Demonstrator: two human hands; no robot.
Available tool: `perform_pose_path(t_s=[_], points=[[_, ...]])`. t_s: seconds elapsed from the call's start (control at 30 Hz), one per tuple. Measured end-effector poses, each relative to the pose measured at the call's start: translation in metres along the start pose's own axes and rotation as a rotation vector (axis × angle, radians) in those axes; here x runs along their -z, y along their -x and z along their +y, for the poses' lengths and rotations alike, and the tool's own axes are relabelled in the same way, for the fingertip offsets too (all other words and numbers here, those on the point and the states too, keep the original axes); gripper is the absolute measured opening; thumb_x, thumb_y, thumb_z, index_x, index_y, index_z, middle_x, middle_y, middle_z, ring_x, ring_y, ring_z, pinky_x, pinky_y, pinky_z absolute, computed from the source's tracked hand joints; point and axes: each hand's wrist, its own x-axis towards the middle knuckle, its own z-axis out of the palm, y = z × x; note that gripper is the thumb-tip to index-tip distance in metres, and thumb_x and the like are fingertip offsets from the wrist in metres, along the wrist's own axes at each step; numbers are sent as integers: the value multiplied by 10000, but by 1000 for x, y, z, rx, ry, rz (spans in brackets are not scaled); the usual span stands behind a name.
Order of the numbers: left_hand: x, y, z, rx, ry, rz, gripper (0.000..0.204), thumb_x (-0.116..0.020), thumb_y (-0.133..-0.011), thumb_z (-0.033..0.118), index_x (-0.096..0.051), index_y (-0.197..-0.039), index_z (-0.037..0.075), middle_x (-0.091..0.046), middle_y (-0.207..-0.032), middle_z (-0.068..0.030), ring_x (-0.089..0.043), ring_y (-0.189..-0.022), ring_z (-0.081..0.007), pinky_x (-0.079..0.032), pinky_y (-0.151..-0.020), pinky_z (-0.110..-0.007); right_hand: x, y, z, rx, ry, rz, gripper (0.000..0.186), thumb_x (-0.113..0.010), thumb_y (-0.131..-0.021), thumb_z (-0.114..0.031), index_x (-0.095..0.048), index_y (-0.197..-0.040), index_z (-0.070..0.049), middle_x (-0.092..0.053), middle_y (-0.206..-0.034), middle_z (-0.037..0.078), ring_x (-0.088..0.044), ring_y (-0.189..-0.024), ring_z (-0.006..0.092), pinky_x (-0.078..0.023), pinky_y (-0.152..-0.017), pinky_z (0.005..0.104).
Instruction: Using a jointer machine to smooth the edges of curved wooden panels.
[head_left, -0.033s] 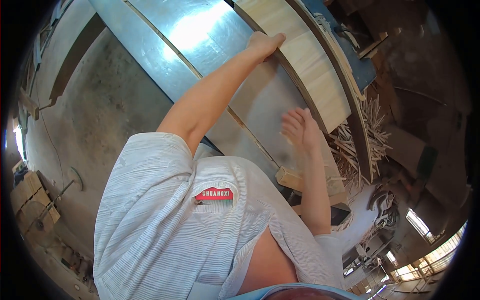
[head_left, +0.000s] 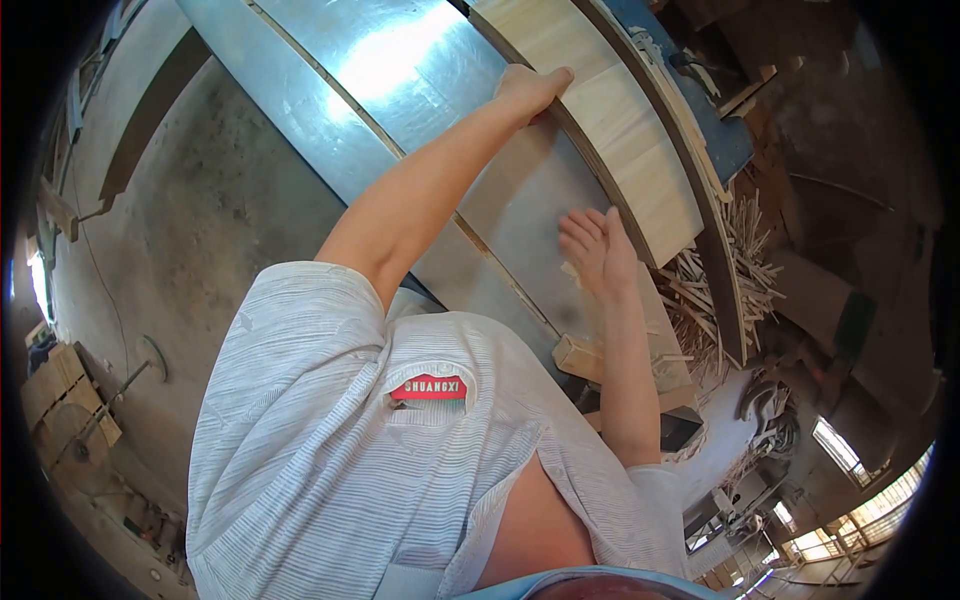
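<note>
My left hand (head_left: 530,92) reaches far across a shiny metal table (head_left: 410,60). It closes at the near edge of a long pale wooden board (head_left: 625,130), its thumb over that edge; the other fingers are mostly hidden. Nearer to me, my right hand (head_left: 600,250) hovers beside the same board's near end, over the metal surface. Its fingers are spread apart and hold nothing. A small pale wooden block (head_left: 578,357) lies by the table's near end, left of my right forearm.
A narrow slot (head_left: 480,240) runs lengthwise through the metal table. A dark-edged curved-looking strip (head_left: 700,190) borders the board's far side. Beyond it lies a pile of thin wood offcuts (head_left: 735,265). A blue surface (head_left: 715,110) is at the back right.
My right hand has shifted slightly up and left, and its fingers look more spread. My left hand stays at the board's edge.
</note>
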Motion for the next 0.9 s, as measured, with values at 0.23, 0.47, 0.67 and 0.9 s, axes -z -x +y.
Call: perform_pose_path(t_s=[0.23, 0.47, 0.67, 0.9], points=[[-8, -11, -11, -77, -76, 188, 772, -729, -728, 524, -598, -1077, -151, -675, -1078, -318, -659, -1071, -433, -528, -921, -439, -29, -79, -19, 41, -660, -34, 659, -496, -1045, -393, -332, -1358, 164, -433, -1374, 330, -531, -1251, 421, -508, -1042, 489], [41, -21, -17, -36, -5, -394, 860, -691, -790, 543, -505, -1293, -130, -693, -1067, -255, -675, -996, -428, -528, -918, -442, -33, -84, -21, 88, -527, 153, 577, -453, -1066, -340, -396, -1331, 169, -495, -1349, 330, -537, -1250, 426, -538, -1022, 471], [31, -7, -60, -552, 143, 35, 811, -690, -874, 291, -292, -1481, -71, -240, -1571, -292, -284, -1444, -402, -266, -1187, -421, -40, -83, -29, 97, -460, 249, 590, -390, -1081, -365, -379, -1325, 172, -501, -1324, 351, -543, -1242, 435, -544, -1009, 486], [3, -8, -66, -732, 74, 233, 930, -702, -864, 252, -147, -1532, -80, -121, -1599, -310, -189, -1475, -453, -219, -1215, -415, -55, -79, -29, 104, -417, 302, 588, -358, -1090, -353, -375, -1341, 178, -494, -1361, 339, -516, -1278, 439, -520, -1046, 477]])
